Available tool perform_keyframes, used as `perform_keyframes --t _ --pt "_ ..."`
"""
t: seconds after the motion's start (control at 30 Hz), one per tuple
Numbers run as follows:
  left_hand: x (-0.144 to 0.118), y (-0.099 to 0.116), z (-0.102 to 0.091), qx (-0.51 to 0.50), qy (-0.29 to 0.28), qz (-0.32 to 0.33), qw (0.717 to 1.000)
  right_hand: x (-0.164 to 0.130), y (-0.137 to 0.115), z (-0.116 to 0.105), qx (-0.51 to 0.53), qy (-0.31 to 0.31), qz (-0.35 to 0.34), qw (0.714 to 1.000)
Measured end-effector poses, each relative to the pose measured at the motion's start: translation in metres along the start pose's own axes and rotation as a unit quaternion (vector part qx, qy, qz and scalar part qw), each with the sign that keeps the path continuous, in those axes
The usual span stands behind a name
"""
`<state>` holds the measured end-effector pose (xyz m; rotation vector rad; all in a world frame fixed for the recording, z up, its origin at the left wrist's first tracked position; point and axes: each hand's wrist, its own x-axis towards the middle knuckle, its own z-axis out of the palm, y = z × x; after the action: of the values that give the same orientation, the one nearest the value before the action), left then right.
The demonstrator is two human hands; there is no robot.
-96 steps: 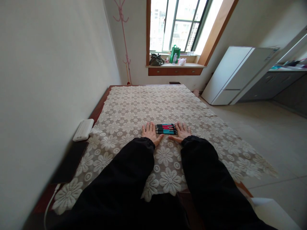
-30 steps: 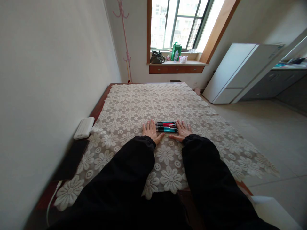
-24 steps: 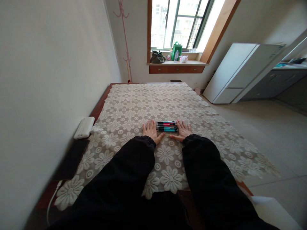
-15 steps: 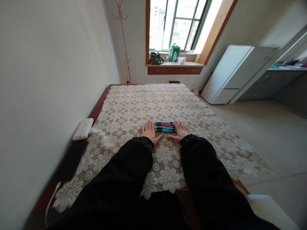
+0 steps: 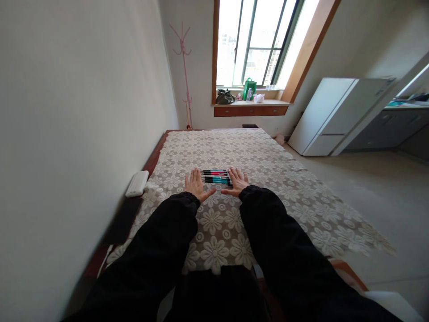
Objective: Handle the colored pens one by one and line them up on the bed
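While both hands (image 5: 195,184) (image 5: 236,182) lie flat, pens (image 5: 216,177) sit between.

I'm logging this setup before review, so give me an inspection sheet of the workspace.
Surface: lace cloth with flower pattern over a wooden table.
Job's things: pens, red and teal, in a neat row between the hands.
Clutter: white box at the left edge by the wall.
Hands: left hand and right hand flat, open, flanking the pens.
Cables: white cable at the near left corner.
Surroundings: window, pink coat stand, white fridge.
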<state>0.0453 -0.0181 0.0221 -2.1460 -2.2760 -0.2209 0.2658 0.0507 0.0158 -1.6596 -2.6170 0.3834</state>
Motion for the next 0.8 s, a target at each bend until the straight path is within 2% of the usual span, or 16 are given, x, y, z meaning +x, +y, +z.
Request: perform_keyframes --t 0.2,0.4,0.47,0.6,0.8 --pt "-0.01 -0.055 -0.006 0.027 0.006 -0.064 0.998 0.033 -0.054 0.01 -0.003 -0.003 -0.053 0.999" --pt "-0.028 -0.091 0.013 0.044 -0.04 -0.091 0.994 0.043 -0.088 0.031 -0.018 -0.038 -0.076 0.996" --pt "-0.033 -0.097 0.019 0.05 -0.057 -0.091 0.993 0.042 -0.094 0.037 -0.023 -0.051 -0.086 0.995" --pt "-0.04 -0.099 0.021 0.056 -0.049 -0.089 0.993 0.04 -0.099 0.044 -0.031 -0.05 -0.099 0.993" --pt "-0.042 -0.101 0.018 0.056 -0.042 -0.113 0.991 0.032 -0.092 0.039 -0.041 -0.027 -0.089 0.995"
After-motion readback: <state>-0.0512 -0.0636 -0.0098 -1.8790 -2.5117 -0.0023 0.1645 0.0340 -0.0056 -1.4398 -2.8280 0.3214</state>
